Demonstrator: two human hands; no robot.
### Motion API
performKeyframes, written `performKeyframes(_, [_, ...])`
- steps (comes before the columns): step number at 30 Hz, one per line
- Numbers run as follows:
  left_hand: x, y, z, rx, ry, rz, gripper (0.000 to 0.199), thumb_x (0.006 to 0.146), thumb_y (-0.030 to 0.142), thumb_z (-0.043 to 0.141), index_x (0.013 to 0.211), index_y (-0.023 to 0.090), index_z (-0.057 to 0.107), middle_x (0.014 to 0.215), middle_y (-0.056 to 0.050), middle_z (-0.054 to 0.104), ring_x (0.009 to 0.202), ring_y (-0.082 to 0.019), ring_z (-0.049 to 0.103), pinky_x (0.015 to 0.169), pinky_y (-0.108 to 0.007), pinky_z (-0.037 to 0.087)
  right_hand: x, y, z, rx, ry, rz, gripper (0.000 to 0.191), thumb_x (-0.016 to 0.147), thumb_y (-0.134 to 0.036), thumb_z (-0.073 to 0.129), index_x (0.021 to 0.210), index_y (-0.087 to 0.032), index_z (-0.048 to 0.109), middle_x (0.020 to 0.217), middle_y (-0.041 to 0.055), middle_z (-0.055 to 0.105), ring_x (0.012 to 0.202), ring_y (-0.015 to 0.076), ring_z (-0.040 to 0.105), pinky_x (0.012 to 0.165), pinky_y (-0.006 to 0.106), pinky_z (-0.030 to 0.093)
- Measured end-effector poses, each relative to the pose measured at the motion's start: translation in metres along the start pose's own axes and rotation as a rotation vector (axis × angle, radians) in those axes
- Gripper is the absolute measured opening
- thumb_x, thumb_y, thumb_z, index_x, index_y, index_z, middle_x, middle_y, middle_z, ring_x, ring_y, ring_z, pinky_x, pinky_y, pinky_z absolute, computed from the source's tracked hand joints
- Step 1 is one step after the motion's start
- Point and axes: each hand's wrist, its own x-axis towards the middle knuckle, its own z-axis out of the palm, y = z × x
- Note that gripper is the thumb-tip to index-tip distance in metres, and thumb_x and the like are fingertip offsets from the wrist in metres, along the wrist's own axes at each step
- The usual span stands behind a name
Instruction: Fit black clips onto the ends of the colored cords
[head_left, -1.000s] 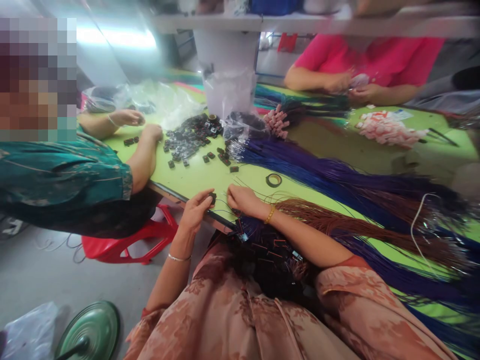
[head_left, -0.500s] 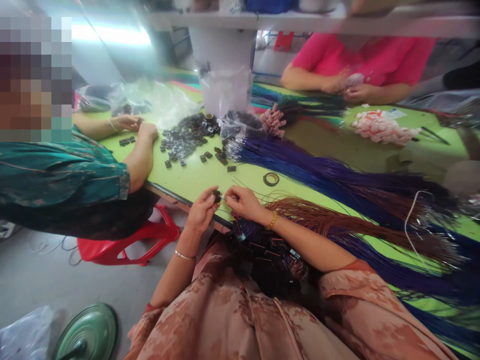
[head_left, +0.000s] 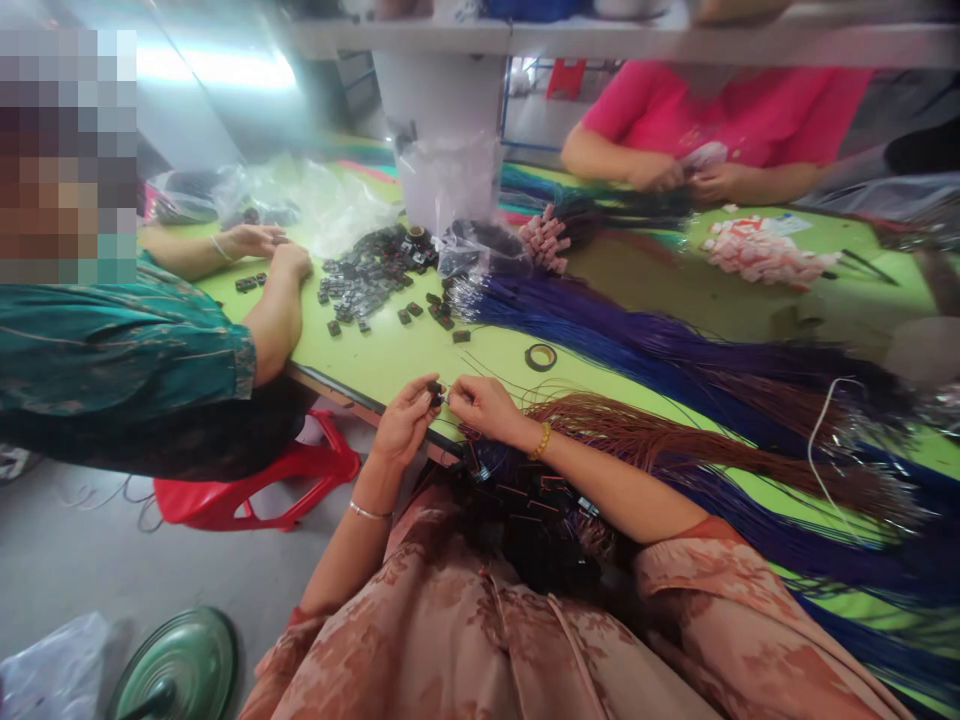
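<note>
Between the thumb and fingers of my left hand (head_left: pixel 401 420) is a small black connector (head_left: pixel 434 393), held up over the table's near edge. My right hand (head_left: pixel 487 408) is closed in a pinch right beside it, on the tip of a thin wire that meets the connector's side. The wire's run is mostly hidden by my fingers. Below my hands, several black connectors with wires (head_left: pixel 532 510) lie heaped on my lap. A bundle of brown wires (head_left: pixel 630 428) stretches over the table to the right of my right wrist.
Blue and purple wires (head_left: pixel 600 335) cross the green table (head_left: pixel 360 365). A roll of black tape (head_left: pixel 541 357) and a pile of black connectors (head_left: pixel 367 280) lie beyond my hands. One co-worker in a green sleeve (head_left: pixel 172 335) sits left, beside a red stool (head_left: pixel 247 490); another in pink (head_left: pixel 787 125) works opposite.
My hands stay almost in place, with the right fingertips still close against the connector. The co-worker's hands at the left and those opposite have shifted slightly.
</note>
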Motion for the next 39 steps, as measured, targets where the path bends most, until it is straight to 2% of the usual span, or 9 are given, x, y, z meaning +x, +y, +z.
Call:
performKeyframes(6, [-0.002, -0.004, 0.003, 0.128, 0.036, 0.103, 0.037, 0.064, 0.02, 0.08, 0.099, 0.015, 0.071, 0.087, -0.004, 0.067, 0.074, -0.008, 0.058, 0.069, -0.018, 0.046, -0.001, 0.006, 0.004, -0.039, -0.017, -0.053, 0.016, 0.082, -0.021, 0.049, 0.068, -0.016, 0.057, 0.06, -0.0022, 0.055, 0.055, 0.0099, 0.042, 0.056, 0.022, 0.027])
performKeyframes(11, [-0.002, -0.006, 0.006, 0.14, 0.082, 0.03, 0.033, 0.063, 0.019, 0.08, 0.094, 0.013, 0.071, 0.083, -0.003, 0.066, 0.066, -0.007, 0.057, 0.063, -0.019, 0.046, -0.001, 0.009, 0.005, -0.258, -0.041, -0.181, 0.013, 0.084, -0.019, 0.048, 0.078, -0.016, 0.06, 0.074, 0.0046, 0.062, 0.066, 0.014, 0.049, 0.062, 0.025, 0.03])
performKeyframes(17, [-0.001, -0.006, 0.01, 0.087, 0.111, 0.032, 0.034, 0.061, 0.019, 0.08, 0.093, 0.014, 0.07, 0.079, -0.002, 0.066, 0.067, -0.008, 0.058, 0.065, -0.019, 0.047, -0.001, 0.009, 0.005, -0.308, -0.054, -0.138, 0.014, 0.086, -0.019, 0.048, 0.08, -0.016, 0.06, 0.075, 0.0051, 0.064, 0.066, 0.0145, 0.051, 0.062, 0.026, 0.03])
performKeyframes(23, [-0.002, -0.007, 0.016, 0.142, 0.112, 0.076, 0.033, 0.061, 0.019, 0.079, 0.092, 0.015, 0.07, 0.078, -0.002, 0.066, 0.067, -0.008, 0.057, 0.066, -0.019, 0.046, -0.003, 0.008, 0.007, -0.373, -0.036, -0.143, 0.015, 0.087, -0.022, 0.049, 0.081, -0.016, 0.061, 0.076, 0.0059, 0.065, 0.066, 0.0151, 0.052, 0.061, 0.027, 0.028])
performKeyframes(27, [0.001, -0.008, 0.019, 0.105, 0.139, 0.083, 0.033, 0.064, 0.02, 0.077, 0.095, 0.015, 0.068, 0.081, -0.001, 0.064, 0.068, -0.007, 0.058, 0.065, -0.019, 0.047, 0.01, 0.012, -0.005, -0.312, 0.036, -0.035, 0.022, 0.092, -0.025, 0.042, 0.085, -0.017, 0.062, 0.081, 0.005, 0.067, 0.069, 0.0147, 0.054, 0.062, 0.026, 0.031])
performKeyframes(31, [0.004, -0.011, 0.025, 0.051, 0.062, 0.062, 0.035, 0.065, 0.023, 0.077, 0.098, 0.017, 0.064, 0.086, -0.002, 0.064, 0.077, -0.013, 0.064, 0.07, -0.024, 0.05, 0.03, 0.027, -0.013, -0.497, 0.045, 0.141, 0.017, 0.089, -0.022, 0.047, 0.091, -0.016, 0.063, 0.09, 0.011, 0.068, 0.077, 0.0195, 0.057, 0.064, 0.028, 0.035])
performKeyframes(35, [-0.004, -0.012, 0.031, 0.068, -0.035, 0.033, 0.037, 0.067, 0.026, 0.078, 0.1, 0.017, 0.064, 0.087, -0.002, 0.065, 0.075, -0.014, 0.066, 0.067, -0.024, 0.05, 0.038, 0.039, -0.008, -0.635, -0.015, 0.215, 0.02, 0.089, -0.023, 0.045, 0.096, -0.014, 0.062, 0.097, 0.0167, 0.066, 0.082, 0.0234, 0.06, 0.065, 0.03, 0.038])
performKeyframes(39, [-0.027, -0.013, 0.041, 0.263, -0.249, 0.026, 0.032, 0.075, 0.028, 0.072, 0.105, 0.016, 0.065, 0.08, -0.005, 0.068, 0.072, -0.014, 0.064, 0.068, -0.025, 0.048, 0.039, 0.039, -0.006, -0.62, -0.038, 0.238, 0.02, 0.088, -0.019, 0.045, 0.098, -0.013, 0.061, 0.098, 0.018, 0.066, 0.083, 0.0237, 0.061, 0.067, 0.031, 0.039])
